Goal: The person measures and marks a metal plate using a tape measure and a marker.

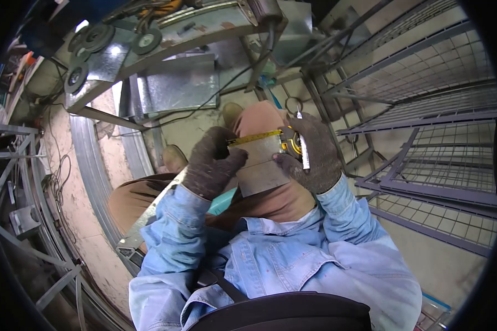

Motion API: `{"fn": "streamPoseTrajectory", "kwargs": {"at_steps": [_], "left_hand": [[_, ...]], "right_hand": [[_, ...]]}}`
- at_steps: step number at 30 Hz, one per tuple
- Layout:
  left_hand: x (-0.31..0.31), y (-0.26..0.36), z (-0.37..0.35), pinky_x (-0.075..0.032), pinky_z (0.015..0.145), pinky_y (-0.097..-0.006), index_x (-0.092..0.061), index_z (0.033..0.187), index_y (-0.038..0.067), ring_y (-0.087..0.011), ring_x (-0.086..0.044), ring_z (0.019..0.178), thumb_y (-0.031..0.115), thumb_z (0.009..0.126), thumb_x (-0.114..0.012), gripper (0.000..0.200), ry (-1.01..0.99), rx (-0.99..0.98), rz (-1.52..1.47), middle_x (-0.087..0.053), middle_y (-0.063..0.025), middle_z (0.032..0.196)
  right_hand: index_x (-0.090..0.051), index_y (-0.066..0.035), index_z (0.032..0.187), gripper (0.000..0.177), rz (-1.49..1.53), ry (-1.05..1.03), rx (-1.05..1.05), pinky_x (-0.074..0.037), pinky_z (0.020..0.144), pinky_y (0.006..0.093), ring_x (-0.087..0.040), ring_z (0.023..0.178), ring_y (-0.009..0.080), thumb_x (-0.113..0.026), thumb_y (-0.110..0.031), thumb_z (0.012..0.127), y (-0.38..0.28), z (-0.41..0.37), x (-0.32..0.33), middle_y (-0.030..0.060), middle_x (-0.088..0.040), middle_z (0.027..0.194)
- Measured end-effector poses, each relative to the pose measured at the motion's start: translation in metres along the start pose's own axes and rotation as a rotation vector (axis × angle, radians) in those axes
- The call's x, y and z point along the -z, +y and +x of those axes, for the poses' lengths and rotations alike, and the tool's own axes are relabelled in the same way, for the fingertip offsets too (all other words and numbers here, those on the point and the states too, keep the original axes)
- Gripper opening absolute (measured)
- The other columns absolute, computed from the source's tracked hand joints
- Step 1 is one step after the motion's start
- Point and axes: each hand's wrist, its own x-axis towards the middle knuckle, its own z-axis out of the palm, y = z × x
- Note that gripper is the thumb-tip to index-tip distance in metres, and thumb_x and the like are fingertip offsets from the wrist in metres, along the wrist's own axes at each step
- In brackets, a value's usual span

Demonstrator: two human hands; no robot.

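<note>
Both my hands wear dark knit gloves. My left hand (211,163) pinches the free end of a yellow tape measure blade (255,137) against the top edge of a small grey metal plate (259,165). My right hand (309,151) grips the tape measure case (294,142) at the plate's right edge and also holds a silver marker (303,150) along its fingers. The blade runs across the plate's upper edge between the two hands. The plate rests over my lap, above brown trousers (270,201) and blue denim sleeves.
A metal workbench (165,38) with several grinding discs (147,41) stands ahead. Galvanised sheets (176,85) lean beneath it. Stacked grey wire-mesh frames (436,132) fill the right side. Metal strips and cables (55,182) lie on the floor at left.
</note>
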Motion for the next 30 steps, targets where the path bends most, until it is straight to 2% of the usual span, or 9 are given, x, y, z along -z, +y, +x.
{"fn": "streamPoseTrajectory", "kwargs": {"at_steps": [8,10,13,17,21,25,27,29,30], "left_hand": [[-0.014,0.008,-0.007,-0.047,0.06,-0.0279,-0.062,0.103,0.001,-0.0089,-0.054,0.068,0.015,0.084,-0.079,0.029,0.139,-0.026,0.076,-0.059,-0.0037,0.077],[-0.018,0.0,-0.009,-0.048,0.062,-0.0302,-0.063,0.102,0.002,-0.0106,-0.055,0.071,0.017,0.083,-0.08,0.03,0.118,0.159,-0.07,-0.059,-0.004,0.077],[-0.022,-0.001,-0.012,-0.049,0.063,-0.0332,-0.063,0.101,0.002,-0.0124,-0.055,0.071,0.02,0.082,-0.081,0.032,0.082,0.106,-0.168,-0.058,-0.0039,0.077],[-0.018,-0.02,-0.014,-0.053,0.073,-0.0339,-0.064,0.107,0.002,-0.0143,-0.061,0.083,0.026,0.083,-0.078,0.037,0.006,0.104,0.267,-0.065,-0.0087,0.087],[-0.016,-0.029,-0.015,-0.054,0.078,-0.0331,-0.062,0.117,0.002,-0.0152,-0.064,0.088,0.021,0.087,-0.073,0.038,-0.077,0.084,0.081,-0.069,-0.0112,0.094],[-0.012,-0.026,-0.016,-0.053,0.075,-0.0324,-0.064,0.108,0.0,-0.0147,-0.062,0.082,0.017,0.089,-0.069,0.026,-0.17,0.034,0.022,-0.068,-0.0087,0.088],[-0.007,-0.027,-0.013,-0.05,0.072,-0.0325,-0.066,0.103,0.0,-0.0145,-0.059,0.078,0.02,0.089,-0.068,0.024,-0.29,-0.223,0.319,-0.066,-0.0076,0.086],[-0.01,-0.012,-0.021,-0.049,0.071,-0.0324,-0.066,0.1,0.001,-0.0145,-0.056,0.076,0.022,0.089,-0.068,0.024,-0.264,-0.187,0.143,-0.065,-0.0074,0.085],[-0.012,-0.006,-0.021,-0.049,0.07,-0.0338,-0.066,0.099,0.001,-0.0154,-0.058,0.078,0.02,0.088,-0.067,0.022,-0.223,-0.035,0.037,-0.065,-0.008,0.088]], "right_hand": [[-0.067,-0.011,0.117,0.053,-0.076,0.078,0.182,-0.048,0.099,0.0492,-0.062,0.114,0.0367,-0.088,-0.019,0.069,-0.022,0.021,0.021,0.0141,-0.067,0.12],[-0.066,-0.011,0.117,0.054,-0.064,0.097,0.206,-0.049,0.099,0.0488,-0.062,0.114,0.0364,-0.088,-0.019,0.069,-0.029,0.024,0.024,0.0138,-0.067,0.12],[-0.066,-0.012,0.118,0.056,-0.016,0.101,0.196,-0.05,0.097,0.0479,-0.062,0.113,0.0356,-0.089,-0.019,0.067,-0.041,0.021,0.029,0.0131,-0.068,0.119],[-0.064,-0.014,0.12,0.061,-0.053,0.008,0.201,-0.051,0.095,0.0468,-0.062,0.111,0.0352,-0.09,-0.02,0.065,-0.052,-0.01,0.041,0.0128,-0.068,0.12],[-0.063,-0.016,0.118,0.064,0.061,-0.259,0.205,-0.051,0.094,0.0478,-0.062,0.109,0.0352,-0.092,-0.024,0.061,-0.055,-0.066,0.051,0.0104,-0.066,0.118],[-0.071,-0.017,0.109,0.048,0.058,-0.291,0.284,-0.048,0.095,0.0509,-0.06,0.11,0.0376,-0.088,-0.036,0.068,-0.046,-0.115,0.031,0.0118,-0.063,0.121],[-0.073,-0.014,0.105,0.043,0.059,-0.236,0.283,-0.047,0.097,0.0507,-0.06,0.11,0.0368,-0.084,-0.042,0.074,-0.043,-0.114,0.032,0.0134,-0.063,0.121],[-0.067,-0.009,0.114,0.048,0.097,-0.216,0.186,-0.046,0.1,0.0506,-0.06,0.111,0.0365,-0.08,-0.045,0.085,-0.048,-0.098,0.046,0.0161,-0.062,0.118],[-0.064,-0.005,0.121,0.047,-0.058,-0.158,0.071,-0.05,0.098,0.0473,-0.062,0.108,0.0332,-0.08,-0.032,0.086,-0.047,-0.098,0.049,0.0159,-0.062,0.123]]}}
